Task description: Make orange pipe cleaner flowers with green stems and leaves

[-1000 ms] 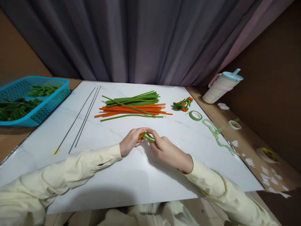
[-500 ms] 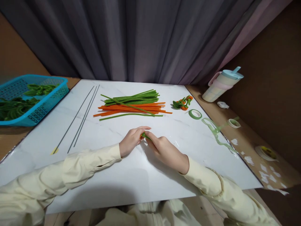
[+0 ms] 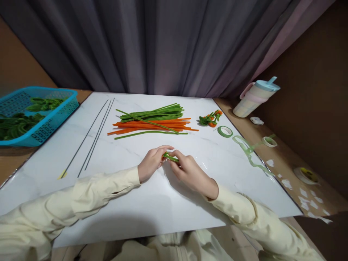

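Observation:
My left hand [image 3: 151, 162] and my right hand [image 3: 191, 172] meet above the white tabletop, near its middle. Between them is a short piece of green pipe cleaner [image 3: 171, 157], with a trace of orange at its left end. The fingers of the left hand are closed round that end and hide most of it. My right thumb and fingers pinch the green part from the right. Beyond the hands lie a bundle of green pipe cleaners [image 3: 152, 114] and a bundle of orange pipe cleaners [image 3: 146, 126]. One loose green pipe cleaner [image 3: 150, 133] lies in front of them.
Several dark thin rods [image 3: 95, 139] lie at the left, beside a blue basket [image 3: 54, 121] of green shapes. At the right are small orange-and-green pieces [image 3: 210, 119], a roll of green tape [image 3: 225, 131], a loose strip of tape, paper scraps and a tumbler [image 3: 254, 99].
My right fingers have shifted slightly on the piece, and more of its green length shows between the hands. The left hand keeps its place.

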Tool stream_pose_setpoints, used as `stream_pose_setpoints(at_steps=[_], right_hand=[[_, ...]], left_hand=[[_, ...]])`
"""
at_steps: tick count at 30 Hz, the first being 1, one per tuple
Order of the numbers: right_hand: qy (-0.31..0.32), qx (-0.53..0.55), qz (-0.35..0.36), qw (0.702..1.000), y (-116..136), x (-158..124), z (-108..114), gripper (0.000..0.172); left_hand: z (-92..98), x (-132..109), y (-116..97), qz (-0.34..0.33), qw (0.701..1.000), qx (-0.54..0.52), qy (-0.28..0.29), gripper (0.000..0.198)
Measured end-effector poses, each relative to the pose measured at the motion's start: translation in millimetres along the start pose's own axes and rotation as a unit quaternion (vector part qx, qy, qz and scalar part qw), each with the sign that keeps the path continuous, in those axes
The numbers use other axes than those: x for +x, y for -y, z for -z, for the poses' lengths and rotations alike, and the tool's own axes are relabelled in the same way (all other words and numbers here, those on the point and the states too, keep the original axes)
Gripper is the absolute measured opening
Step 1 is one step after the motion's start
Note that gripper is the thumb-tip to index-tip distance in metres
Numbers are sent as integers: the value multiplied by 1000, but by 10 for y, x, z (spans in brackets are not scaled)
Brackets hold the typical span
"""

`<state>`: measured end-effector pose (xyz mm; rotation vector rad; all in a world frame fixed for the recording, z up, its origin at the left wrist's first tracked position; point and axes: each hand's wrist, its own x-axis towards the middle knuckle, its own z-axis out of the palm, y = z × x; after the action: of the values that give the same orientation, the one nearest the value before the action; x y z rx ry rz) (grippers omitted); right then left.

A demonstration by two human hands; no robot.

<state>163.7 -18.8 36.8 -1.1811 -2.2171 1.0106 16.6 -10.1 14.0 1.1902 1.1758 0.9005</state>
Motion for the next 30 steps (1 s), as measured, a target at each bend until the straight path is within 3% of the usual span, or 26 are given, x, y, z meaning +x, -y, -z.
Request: stream_pose_setpoints(at_steps=[8, 16, 30], right_hand=[[-3, 70, -39, 997, 36, 5, -30, 11], [-35, -1, -21, 999, -8, 11, -52, 5], [2, 20, -39, 999, 23, 21, -32, 10]], left_hand=[[3, 0, 22, -36, 999, 21, 2, 32], [20, 6, 65, -61, 997, 41, -4, 28], [39, 19, 105, -99, 992, 82, -3, 28]])
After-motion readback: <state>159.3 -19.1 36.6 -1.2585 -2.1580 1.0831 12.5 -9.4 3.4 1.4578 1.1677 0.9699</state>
